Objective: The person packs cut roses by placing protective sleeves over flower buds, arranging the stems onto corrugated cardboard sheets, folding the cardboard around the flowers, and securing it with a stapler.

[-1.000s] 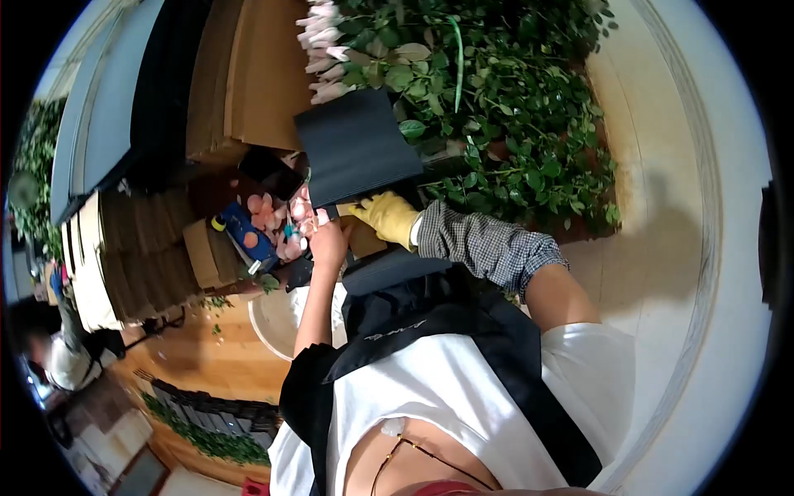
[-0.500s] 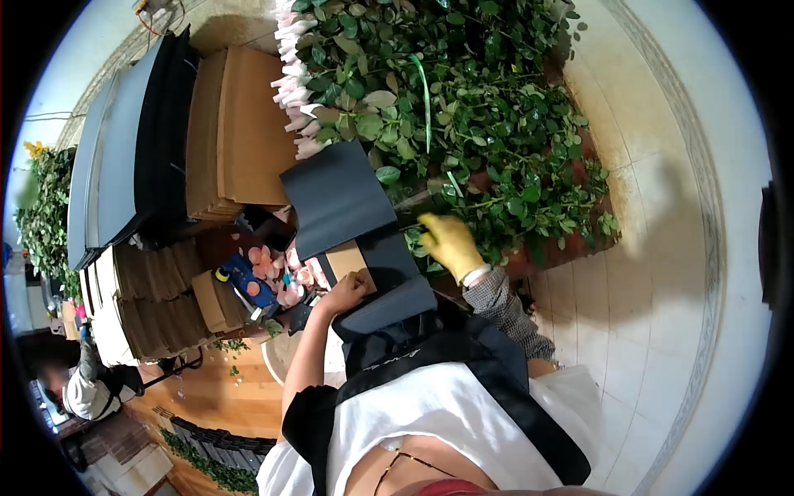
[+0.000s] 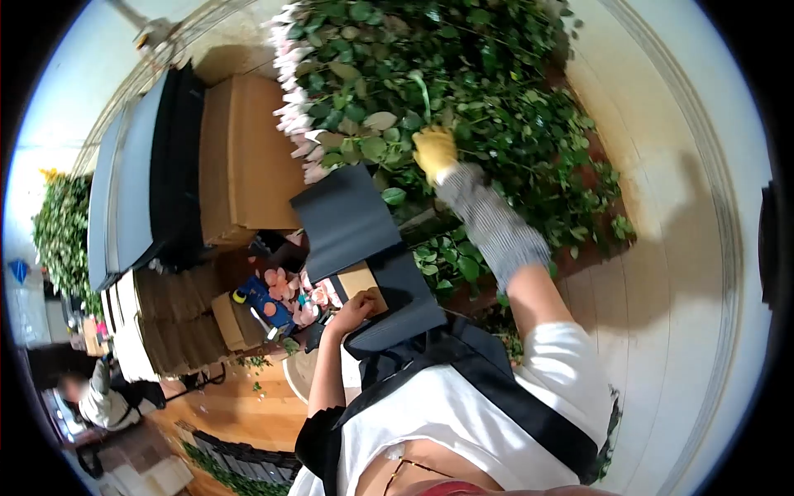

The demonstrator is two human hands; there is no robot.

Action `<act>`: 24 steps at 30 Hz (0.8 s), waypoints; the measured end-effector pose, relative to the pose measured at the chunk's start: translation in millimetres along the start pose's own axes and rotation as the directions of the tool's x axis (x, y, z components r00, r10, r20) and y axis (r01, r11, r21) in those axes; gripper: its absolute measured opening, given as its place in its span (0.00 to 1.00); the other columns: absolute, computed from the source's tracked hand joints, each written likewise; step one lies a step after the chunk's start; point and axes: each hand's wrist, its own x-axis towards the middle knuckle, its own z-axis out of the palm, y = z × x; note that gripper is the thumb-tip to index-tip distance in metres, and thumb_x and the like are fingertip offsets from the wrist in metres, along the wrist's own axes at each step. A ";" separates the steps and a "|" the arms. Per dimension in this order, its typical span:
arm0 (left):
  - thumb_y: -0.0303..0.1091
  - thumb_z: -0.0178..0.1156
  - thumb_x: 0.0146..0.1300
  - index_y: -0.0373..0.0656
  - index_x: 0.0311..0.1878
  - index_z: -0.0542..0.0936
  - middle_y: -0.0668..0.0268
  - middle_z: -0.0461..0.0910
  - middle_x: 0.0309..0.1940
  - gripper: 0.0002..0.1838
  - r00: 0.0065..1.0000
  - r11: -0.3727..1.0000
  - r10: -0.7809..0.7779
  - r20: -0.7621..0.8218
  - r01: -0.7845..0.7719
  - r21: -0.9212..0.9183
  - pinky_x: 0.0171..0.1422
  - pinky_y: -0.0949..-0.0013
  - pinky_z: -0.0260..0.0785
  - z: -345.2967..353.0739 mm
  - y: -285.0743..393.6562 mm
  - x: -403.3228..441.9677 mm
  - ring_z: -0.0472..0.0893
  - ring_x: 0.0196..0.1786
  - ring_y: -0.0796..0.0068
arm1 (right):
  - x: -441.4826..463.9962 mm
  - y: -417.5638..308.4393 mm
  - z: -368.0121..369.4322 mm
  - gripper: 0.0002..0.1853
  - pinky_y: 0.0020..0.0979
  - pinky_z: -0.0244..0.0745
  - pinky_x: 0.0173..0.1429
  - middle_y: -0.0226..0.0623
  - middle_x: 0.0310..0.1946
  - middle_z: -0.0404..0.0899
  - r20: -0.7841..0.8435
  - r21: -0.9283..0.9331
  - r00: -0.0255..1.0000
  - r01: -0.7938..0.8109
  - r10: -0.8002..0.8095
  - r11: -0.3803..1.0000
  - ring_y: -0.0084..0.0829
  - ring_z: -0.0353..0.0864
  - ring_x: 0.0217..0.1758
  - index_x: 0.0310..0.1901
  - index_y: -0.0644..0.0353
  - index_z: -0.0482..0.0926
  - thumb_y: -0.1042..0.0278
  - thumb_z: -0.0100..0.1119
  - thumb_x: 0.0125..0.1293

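Note:
My bare left hand [image 3: 356, 312] is closed with curled fingers at the edge of a small tan cardboard piece [image 3: 358, 281], which lies on a dark grey folded sheet [image 3: 407, 281]. Over the pile of leafy rose stems [image 3: 496, 124] is my right hand [image 3: 435, 154], in a yellow glove with a grey knitted sleeve. Its fingers point down at the leaves; motion blur hides whether they grip anything. A second dark grey panel [image 3: 347, 219] slants between the stems and the cardboard. Pale pink wrapped flower heads [image 3: 291, 91] line the left side of the pile.
Stacks of brown cardboard [image 3: 252, 153] and dark grey sheets [image 3: 132, 174] stand at the left. Pink petals [image 3: 283, 285] and a blue tool [image 3: 266, 304] lie near my left hand. A white bucket [image 3: 299, 374] is below. Another person [image 3: 103, 405] is at far left.
My right hand has moved up and away from beside the dark sheet, out over the leafy stems, with the arm stretched. My left hand stays at the tan cardboard. The whole view has shifted slightly.

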 end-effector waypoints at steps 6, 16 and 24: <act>0.33 0.56 0.75 0.35 0.60 0.73 0.62 0.81 0.44 0.16 0.996 0.996 0.092 -0.001 -0.092 -0.001 0.56 0.68 0.75 -1.4 -18.8 4.6 0.81 0.48 0.72 | 30.8 -27.3 -72.3 0.08 0.43 0.81 0.50 0.37 0.39 0.86 -0.494 0.141 0.849 0.290 -0.187 0.947 0.41 0.85 0.43 0.42 0.57 0.85 0.69 0.63 0.62; 0.55 0.53 0.77 0.37 0.75 0.66 0.54 0.78 0.64 0.35 0.986 0.942 0.059 0.156 -0.107 0.319 0.70 0.60 0.68 -45.2 -3.2 -5.0 0.78 0.65 0.57 | -204.7 -14.2 -134.8 0.12 0.42 0.83 0.47 0.36 0.39 0.88 0.512 0.467 0.800 0.047 -0.313 0.883 0.41 0.88 0.41 0.47 0.50 0.89 0.74 0.62 0.65; 0.42 0.61 0.77 0.36 0.65 0.76 0.67 0.80 0.53 0.22 0.983 0.999 0.011 0.183 -0.003 -0.043 0.62 0.72 0.69 -17.3 12.3 -24.9 0.76 0.54 0.76 | -253.6 -38.1 -44.2 0.07 0.41 0.78 0.36 0.32 0.31 0.87 0.564 -0.054 0.818 0.171 -0.111 0.984 0.37 0.86 0.38 0.32 0.49 0.90 0.71 0.63 0.56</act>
